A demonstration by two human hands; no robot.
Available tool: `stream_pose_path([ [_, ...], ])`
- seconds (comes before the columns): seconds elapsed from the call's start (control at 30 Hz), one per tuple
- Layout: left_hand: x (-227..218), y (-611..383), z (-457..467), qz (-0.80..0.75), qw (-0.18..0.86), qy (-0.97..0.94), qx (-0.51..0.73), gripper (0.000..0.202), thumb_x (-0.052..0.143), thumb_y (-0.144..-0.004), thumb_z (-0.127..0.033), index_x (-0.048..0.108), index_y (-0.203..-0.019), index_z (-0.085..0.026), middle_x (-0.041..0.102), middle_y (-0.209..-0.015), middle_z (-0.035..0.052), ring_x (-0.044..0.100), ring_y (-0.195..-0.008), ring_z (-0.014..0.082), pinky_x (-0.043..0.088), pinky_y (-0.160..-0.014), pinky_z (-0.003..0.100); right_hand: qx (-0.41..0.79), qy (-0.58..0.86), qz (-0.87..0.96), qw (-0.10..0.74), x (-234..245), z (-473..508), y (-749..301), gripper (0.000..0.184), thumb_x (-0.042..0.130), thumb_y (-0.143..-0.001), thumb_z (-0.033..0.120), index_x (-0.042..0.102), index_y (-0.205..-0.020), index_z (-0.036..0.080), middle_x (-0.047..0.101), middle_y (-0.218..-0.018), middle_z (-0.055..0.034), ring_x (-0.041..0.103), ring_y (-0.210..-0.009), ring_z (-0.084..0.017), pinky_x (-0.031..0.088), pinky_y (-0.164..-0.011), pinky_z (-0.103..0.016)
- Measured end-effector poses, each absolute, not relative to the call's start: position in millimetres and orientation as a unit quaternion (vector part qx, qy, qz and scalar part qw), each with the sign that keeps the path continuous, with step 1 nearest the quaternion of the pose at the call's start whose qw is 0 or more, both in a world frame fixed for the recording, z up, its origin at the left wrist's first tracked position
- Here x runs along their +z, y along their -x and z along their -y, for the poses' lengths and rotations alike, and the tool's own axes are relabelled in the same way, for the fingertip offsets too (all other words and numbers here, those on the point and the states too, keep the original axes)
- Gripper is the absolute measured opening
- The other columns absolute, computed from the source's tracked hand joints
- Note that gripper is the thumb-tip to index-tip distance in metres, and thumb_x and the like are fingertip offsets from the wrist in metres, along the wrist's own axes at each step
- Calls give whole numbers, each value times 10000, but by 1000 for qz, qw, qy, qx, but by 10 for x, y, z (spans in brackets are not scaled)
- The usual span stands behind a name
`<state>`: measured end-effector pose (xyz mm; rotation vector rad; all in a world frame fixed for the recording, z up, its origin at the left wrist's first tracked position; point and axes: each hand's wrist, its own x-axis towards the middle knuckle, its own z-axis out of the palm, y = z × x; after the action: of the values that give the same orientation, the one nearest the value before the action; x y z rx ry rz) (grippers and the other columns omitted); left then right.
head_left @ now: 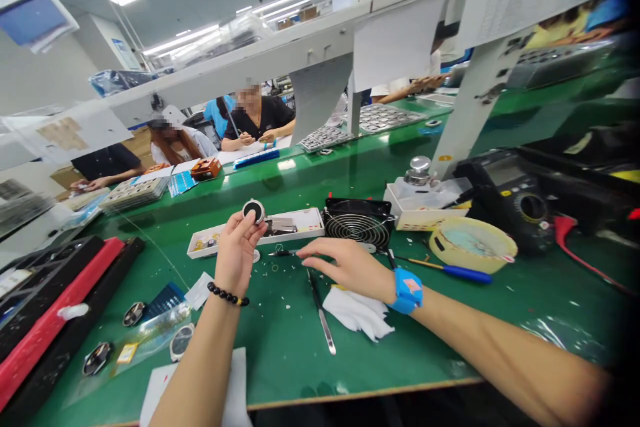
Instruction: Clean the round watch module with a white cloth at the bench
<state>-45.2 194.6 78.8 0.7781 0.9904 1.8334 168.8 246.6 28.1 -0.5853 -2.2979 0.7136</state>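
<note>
My left hand is closed on a round watch case, which has a black disc inside a silvery rim. It is held up above the green bench. My right hand hovers with its fingers stretched out and the thumb apart, nothing in them. Close to its fingertips lies a slim dark pen-like tool. Below this hand are metal tweezers and a crumpled white cloth. Several other round watch parts lie near my left forearm.
A white tray of small parts and a black fan stand behind my hands. To the right are a yellow bowl, a blue-handled screwdriver and a multimeter. A red-and-black foam holder lies left. People sit across the bench.
</note>
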Motion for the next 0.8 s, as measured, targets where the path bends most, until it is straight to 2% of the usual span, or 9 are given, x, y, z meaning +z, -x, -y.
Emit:
stream_pose_path([
  [0.17, 757, 618, -2007, -364, 438, -250, 783, 166, 775, -755, -175, 623, -820, -155, 709, -860, 10, 684, -819, 107, 543, -876, 248, 120, 149, 958, 215, 266, -2373, -1484, 261, 532, -988, 274, 638, -1219, 218, 691, -1206, -49, 638, -1117, -217, 521, -956, -365],
  [0.3, 740, 657, -2026, -358, 436, -234, 792, 169, 762, -759, -147, 603, -813, -159, 720, -836, 10, 694, -803, 110, 542, -854, 244, 43, 130, 983, 119, 227, -2342, -1178, 328, 510, -969, 180, 568, -1291, 200, 696, -1151, -87, 656, -1049, -231, 545, -836, -351],
  [0.4, 754, 670, -2020, -360, 438, -233, 790, 165, 755, -769, -146, 598, -816, -162, 729, -837, 10, 697, -799, 105, 536, -830, 226, 21, 120, 988, 98, 156, -2373, -947, 333, 470, -941, 82, 564, -1253, 150, 708, -1027, -119, 661, -962, -229, 528, -758, -330],
  [0.5, 773, 687, -2015, -364, 443, -237, 784, 165, 757, -768, -146, 611, -843, -161, 734, -849, 10, 697, -792, 100, 533, -825, 220, 24, 120, 987, 104, 114, -2425, -827, 241, 459, -915, 47, 612, -1084, 126, 698, -940, -130, 650, -904, -231, 508, -729, -327],
  [0.57, 780, 694, -2013, -368, 450, -243, 776, 194, 770, -752, -147, 629, -885, -157, 736, -879, 18, 698, -802, 105, 533, -830, 223, 40, 129, 983, 124, 124, -2457, -845, 216, 486, -898, 63, 611, -1062, 129, 691, -934, -127, 643, -892, -238, 500, -719, -331],
  [0.67, 776, 681, -2007, -373, 461, -259, 762, 255, 792, -729, -165, 641, -934, -152, 732, -925, 28, 696, -819, 111, 531, -840, 230, 89, 155, 967, 179, 188, -2481, -1000, 250, 517, -871, 89, 606, -1091, 166, 688, -959, -91, 637, -892, -225, 494, -732, -323],
  [0.8, 764, 623, -1994, -380, 471, -294, 739, 285, 823, -704, -209, 613, -892, -163, 717, -934, 22, 692, -829, 127, 533, -871, 268, 191, 194, 924, 268, 272, -2472, -1286, 219, 533, -810, 74, 617, -971, 196, 664, -936, -41, 622, -848, -182, 496, -776, -313],
])
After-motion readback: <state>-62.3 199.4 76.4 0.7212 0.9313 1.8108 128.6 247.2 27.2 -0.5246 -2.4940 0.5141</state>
